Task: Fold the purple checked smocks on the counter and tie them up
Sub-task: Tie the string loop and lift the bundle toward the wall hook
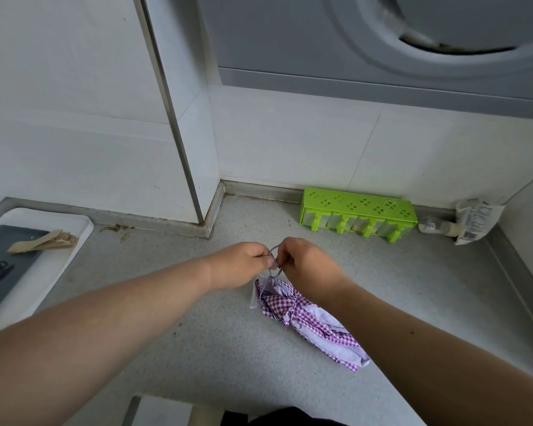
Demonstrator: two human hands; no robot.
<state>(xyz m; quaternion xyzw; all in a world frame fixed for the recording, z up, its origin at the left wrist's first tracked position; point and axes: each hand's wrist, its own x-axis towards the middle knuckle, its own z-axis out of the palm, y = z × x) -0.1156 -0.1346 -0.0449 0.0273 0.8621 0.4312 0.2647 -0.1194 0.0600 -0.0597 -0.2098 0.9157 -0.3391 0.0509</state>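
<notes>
A folded bundle of purple checked smocks (308, 321) lies on the grey counter (197, 348), running from the middle toward the lower right. A knot cinches it near its upper end. A thin grey strap (274, 273) rises in loops from the bundle's top end. My left hand (243, 265) and my right hand (305, 265) meet just above that end, each pinching part of the strap between thumb and fingers. My right forearm covers part of the bundle's right side.
A green plastic ice-lolly mould (357, 215) stands at the back wall. A crumpled plastic packet (474, 221) lies in the back right corner. A white tray (40, 272) with a dark mat and paper pieces sits at the left. An extractor hood (413, 41) hangs overhead.
</notes>
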